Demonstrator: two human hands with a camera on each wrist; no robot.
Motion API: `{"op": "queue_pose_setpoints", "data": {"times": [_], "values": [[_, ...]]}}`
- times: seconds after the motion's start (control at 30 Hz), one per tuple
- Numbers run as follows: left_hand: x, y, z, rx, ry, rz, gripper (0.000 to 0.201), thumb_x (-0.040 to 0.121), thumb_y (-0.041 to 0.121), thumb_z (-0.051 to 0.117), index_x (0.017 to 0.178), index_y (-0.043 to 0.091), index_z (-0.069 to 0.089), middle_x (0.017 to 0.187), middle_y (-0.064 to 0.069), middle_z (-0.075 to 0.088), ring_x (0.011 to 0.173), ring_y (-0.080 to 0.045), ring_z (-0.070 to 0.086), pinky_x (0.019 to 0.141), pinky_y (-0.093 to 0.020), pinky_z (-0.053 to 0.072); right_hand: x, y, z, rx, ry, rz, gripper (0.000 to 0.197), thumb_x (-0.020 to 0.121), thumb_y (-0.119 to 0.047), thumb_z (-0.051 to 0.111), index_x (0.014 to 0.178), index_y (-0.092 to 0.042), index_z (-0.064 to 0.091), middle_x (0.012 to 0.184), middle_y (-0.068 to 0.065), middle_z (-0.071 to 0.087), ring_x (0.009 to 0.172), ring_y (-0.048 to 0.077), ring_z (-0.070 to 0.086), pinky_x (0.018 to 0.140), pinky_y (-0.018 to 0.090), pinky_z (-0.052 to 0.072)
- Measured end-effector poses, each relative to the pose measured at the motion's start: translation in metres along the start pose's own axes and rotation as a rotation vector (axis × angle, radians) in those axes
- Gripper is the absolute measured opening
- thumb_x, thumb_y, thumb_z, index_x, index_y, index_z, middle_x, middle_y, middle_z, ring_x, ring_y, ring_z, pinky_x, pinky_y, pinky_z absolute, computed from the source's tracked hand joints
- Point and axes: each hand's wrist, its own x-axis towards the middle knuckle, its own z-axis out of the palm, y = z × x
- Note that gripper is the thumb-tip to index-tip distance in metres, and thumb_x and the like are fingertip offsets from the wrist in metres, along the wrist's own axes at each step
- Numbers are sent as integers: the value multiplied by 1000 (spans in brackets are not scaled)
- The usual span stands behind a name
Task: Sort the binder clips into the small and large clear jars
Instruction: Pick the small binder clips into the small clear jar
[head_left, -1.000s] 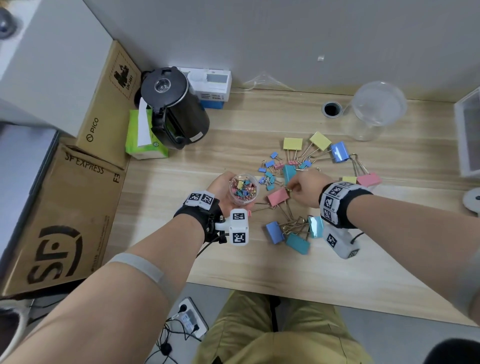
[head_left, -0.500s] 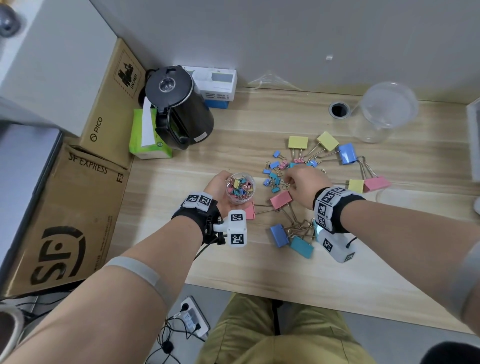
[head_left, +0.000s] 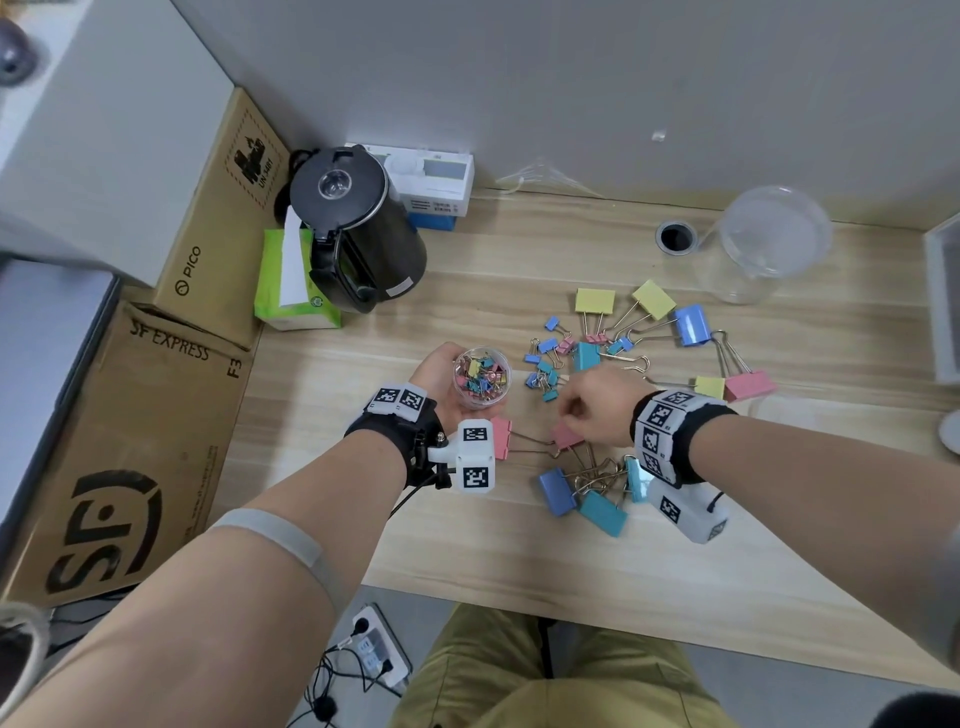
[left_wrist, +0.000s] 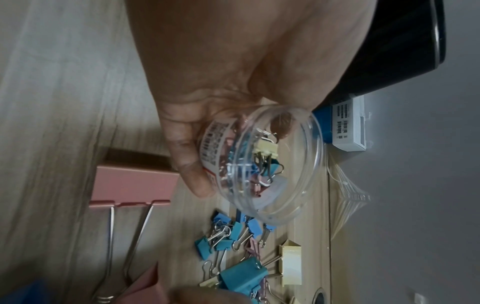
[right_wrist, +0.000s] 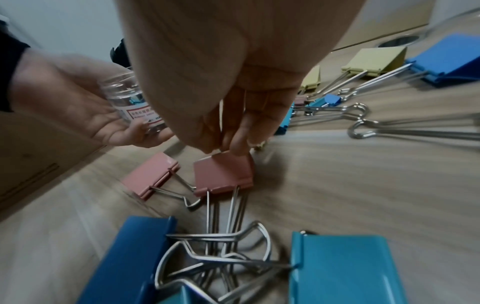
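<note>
My left hand grips the small clear jar, tilted and open-mouthed, with several small coloured clips inside. My right hand hovers just right of the jar with its fingertips pinched together; a thin wire shows between them, seemingly a small clip. Right under them lies a large pink clip. Loose small clips lie beyond the hand. Large clips are scattered around: pink, blue and teal, yellow. The large clear jar stands empty at the back right.
A black kettle, a green tissue pack and a white box stand at the back left. A cable hole lies beside the large jar. Cardboard boxes flank the table's left edge.
My right hand has drawn back from the loose small clips toward me and the jar, fingers pinched. The left hand and jar have barely moved.
</note>
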Motion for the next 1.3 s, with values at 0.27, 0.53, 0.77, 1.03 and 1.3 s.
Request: {"op": "queue_pose_setpoints", "data": {"times": [0.27, 0.53, 0.77, 1.03, 1.3], "values": [[5, 6, -2, 18, 3, 4, 39, 99, 30, 41, 107, 1, 66, 101, -20, 67, 99, -36, 62, 64, -35, 59, 17, 5, 0, -11, 145, 159, 44, 83, -7, 56, 124, -21, 61, 107, 2, 68, 95, 26, 64, 76, 42, 58], [2, 9, -9, 4, -2, 11, 38, 99, 27, 40, 100, 1, 67, 96, -18, 69, 96, -34, 61, 66, -37, 57, 33, -1, 10, 85, 127, 136, 60, 81, 1, 63, 137, -16, 49, 125, 9, 55, 110, 28, 57, 90, 40, 52], [4, 11, -13, -25, 15, 14, 34, 98, 27, 43, 102, 2, 66, 98, -18, 68, 97, -34, 61, 71, -39, 56, 41, -15, 12, 63, 108, 134, 79, 76, -22, 73, 146, -18, 36, 131, 9, 41, 111, 29, 52, 85, 38, 51], [6, 11, -14, -32, 18, 12, 34, 98, 27, 43, 99, 2, 67, 96, -18, 68, 92, -32, 62, 79, -40, 54, 51, -28, 14, 7, 93, 107, 63, 85, -29, 68, 141, -26, 41, 129, 13, 36, 112, 34, 43, 91, 43, 48], [10, 10, -13, -35, 15, -3, 35, 100, 26, 41, 97, 3, 68, 76, -15, 75, 91, -31, 63, 76, -40, 55, 53, -30, 15, 5, 101, 117, 35, 88, -23, 65, 120, -19, 51, 124, 12, 37, 109, 32, 42, 90, 44, 46]]}}
